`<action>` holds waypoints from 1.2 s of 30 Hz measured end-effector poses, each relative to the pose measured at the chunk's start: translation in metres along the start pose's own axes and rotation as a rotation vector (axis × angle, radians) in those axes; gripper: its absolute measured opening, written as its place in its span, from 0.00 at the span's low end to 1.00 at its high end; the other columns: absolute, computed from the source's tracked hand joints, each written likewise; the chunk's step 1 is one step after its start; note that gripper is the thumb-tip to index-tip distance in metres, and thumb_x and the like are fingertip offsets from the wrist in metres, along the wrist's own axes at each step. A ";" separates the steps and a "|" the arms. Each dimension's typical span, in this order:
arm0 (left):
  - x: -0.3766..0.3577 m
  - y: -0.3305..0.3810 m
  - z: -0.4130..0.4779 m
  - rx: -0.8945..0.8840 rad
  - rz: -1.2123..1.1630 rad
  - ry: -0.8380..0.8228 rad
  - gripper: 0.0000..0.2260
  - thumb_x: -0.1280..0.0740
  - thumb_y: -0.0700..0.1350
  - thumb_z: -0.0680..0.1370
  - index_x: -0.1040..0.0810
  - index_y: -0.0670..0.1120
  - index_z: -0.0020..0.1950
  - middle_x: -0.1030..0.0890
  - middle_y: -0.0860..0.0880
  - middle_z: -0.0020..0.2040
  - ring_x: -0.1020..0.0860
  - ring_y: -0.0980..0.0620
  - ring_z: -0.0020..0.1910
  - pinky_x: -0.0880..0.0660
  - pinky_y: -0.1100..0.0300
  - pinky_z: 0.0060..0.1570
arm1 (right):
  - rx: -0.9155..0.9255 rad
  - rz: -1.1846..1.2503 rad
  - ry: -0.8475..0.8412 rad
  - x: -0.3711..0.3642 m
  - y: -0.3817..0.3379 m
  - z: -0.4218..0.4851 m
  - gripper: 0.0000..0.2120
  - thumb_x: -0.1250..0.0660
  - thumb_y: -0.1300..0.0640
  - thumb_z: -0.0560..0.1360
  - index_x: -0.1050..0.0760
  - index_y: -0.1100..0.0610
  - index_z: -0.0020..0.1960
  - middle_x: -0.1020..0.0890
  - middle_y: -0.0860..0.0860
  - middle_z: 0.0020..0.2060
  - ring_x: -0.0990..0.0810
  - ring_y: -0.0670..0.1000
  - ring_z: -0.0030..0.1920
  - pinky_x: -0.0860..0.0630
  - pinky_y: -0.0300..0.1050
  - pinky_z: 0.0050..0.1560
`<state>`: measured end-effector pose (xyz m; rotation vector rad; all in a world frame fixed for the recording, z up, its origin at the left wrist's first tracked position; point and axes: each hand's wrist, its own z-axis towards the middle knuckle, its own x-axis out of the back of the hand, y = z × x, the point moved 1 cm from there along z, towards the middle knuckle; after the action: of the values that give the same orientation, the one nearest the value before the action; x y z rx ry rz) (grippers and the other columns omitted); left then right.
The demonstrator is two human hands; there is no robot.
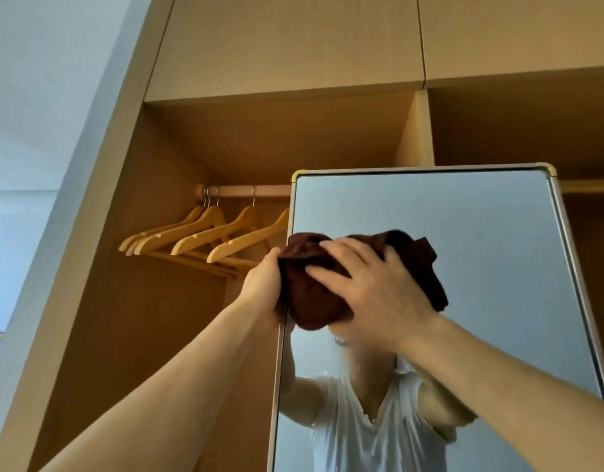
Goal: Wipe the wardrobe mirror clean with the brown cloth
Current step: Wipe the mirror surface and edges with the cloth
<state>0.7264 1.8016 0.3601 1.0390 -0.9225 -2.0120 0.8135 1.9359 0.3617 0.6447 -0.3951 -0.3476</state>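
wiping near top | right hand (372, 294) spread flat on cloth (304, 301) | left hand (263, 284) gripping mirror (464, 233) edge | lower glass likely pending

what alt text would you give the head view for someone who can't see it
A person's right hand presses a bunched brown cloth against the upper part of a tall framed mirror, while the left hand grips the mirror's left edge. Behind it, an open wooden wardrobe holds empty wooden hangers on a rail.
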 end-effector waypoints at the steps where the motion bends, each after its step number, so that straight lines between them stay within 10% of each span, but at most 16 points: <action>1: 0.001 0.000 0.002 -0.004 0.010 0.020 0.19 0.42 0.56 0.80 0.22 0.43 0.59 0.18 0.41 0.53 0.20 0.42 0.52 0.25 0.46 0.58 | -0.031 -0.009 0.001 0.003 0.009 0.011 0.35 0.30 0.40 0.63 0.31 0.48 0.68 0.31 0.55 0.68 0.34 0.59 0.68 0.31 0.63 0.56; 6: 0.008 -0.002 0.010 0.035 -0.022 0.005 0.22 0.44 0.57 0.81 0.21 0.41 0.47 0.16 0.42 0.41 0.18 0.44 0.45 0.24 0.51 0.49 | -0.327 -0.064 0.079 0.026 0.052 0.079 0.31 0.36 0.43 0.72 0.39 0.48 0.73 0.44 0.52 0.75 0.48 0.55 0.73 0.43 0.64 0.65; 17: 0.007 -0.001 -0.008 0.092 -0.230 -0.019 0.25 0.44 0.63 0.78 0.19 0.45 0.53 0.15 0.42 0.45 0.18 0.43 0.47 0.23 0.50 0.40 | 0.123 0.097 0.003 0.002 -0.013 0.004 0.31 0.29 0.43 0.65 0.27 0.53 0.65 0.29 0.52 0.69 0.34 0.54 0.71 0.31 0.61 0.60; 26: 0.012 -0.001 -0.005 0.106 -0.146 -0.117 0.33 0.54 0.64 0.80 0.20 0.41 0.56 0.16 0.41 0.50 0.17 0.45 0.49 0.23 0.53 0.39 | -0.252 0.026 0.077 0.025 0.021 0.093 0.32 0.38 0.41 0.72 0.39 0.53 0.72 0.40 0.52 0.74 0.45 0.53 0.74 0.43 0.58 0.69; 36: 0.007 -0.002 -0.015 0.091 -0.096 -0.075 0.20 0.37 0.58 0.78 0.22 0.43 0.57 0.17 0.43 0.52 0.18 0.45 0.50 0.22 0.52 0.50 | 0.189 0.067 -0.122 -0.001 -0.034 -0.049 0.32 0.30 0.39 0.65 0.27 0.54 0.65 0.28 0.53 0.68 0.31 0.55 0.69 0.27 0.59 0.56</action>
<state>0.7351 1.7930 0.3493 1.0814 -1.0302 -2.1175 0.8285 1.9364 0.3041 0.7947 -0.5696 -0.2887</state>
